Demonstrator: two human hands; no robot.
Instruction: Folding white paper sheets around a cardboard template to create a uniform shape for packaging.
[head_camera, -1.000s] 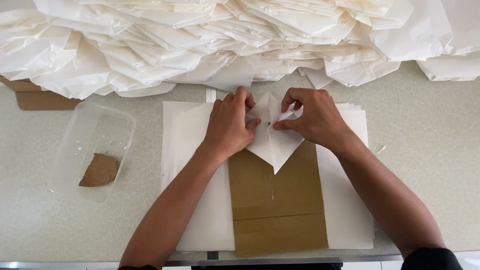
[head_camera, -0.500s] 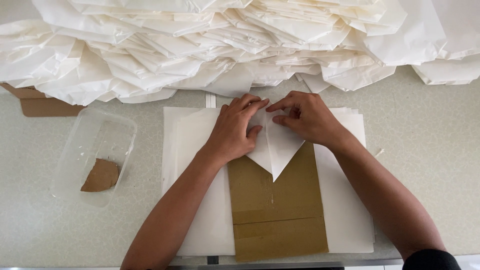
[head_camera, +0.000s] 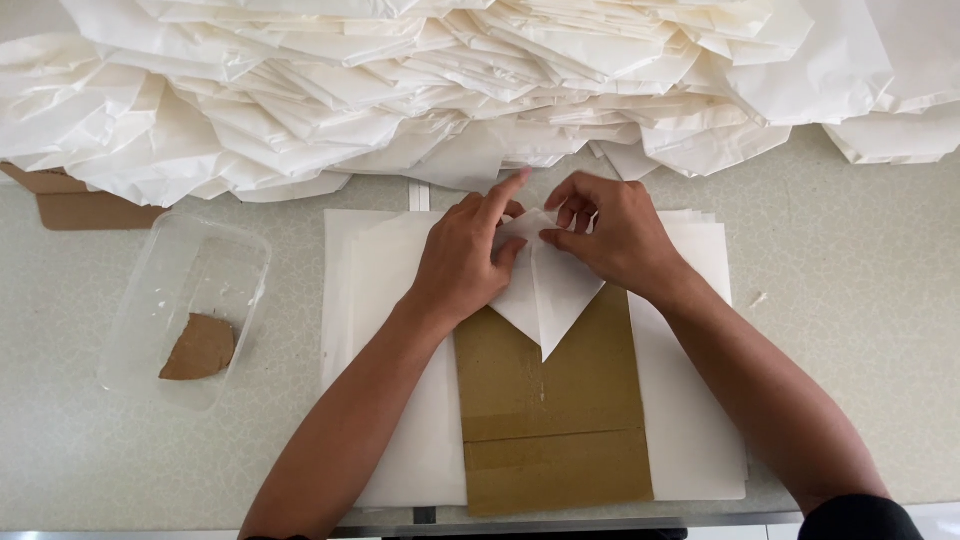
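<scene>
Your left hand (head_camera: 462, 268) lies flat on the folded white paper (head_camera: 545, 295), which rests on the brown cardboard piece (head_camera: 550, 400) in the middle of the white sheet stack (head_camera: 690, 400) on the tabletop (head_camera: 850, 330). Your right hand (head_camera: 615, 235) meets it from the other side at the top of the fold.

To do this fold well, I think you should press the paper down firmly with the left palm, so the pointed tip stays centred on the cardboard, and run the crease slowly with the right fingertips.

The left fingers (head_camera: 500, 195) are spread out and nearly straight, pressing down and not gripping. The right fingers (head_camera: 570, 210) are bent and closed in a pinch on the upper edge of the paper.

A large heap of finished white paper pieces (head_camera: 400, 90) lies behind, and a clear plastic tray (head_camera: 150, 330) with a brown scrap (head_camera: 200, 348) stands at the left.
</scene>
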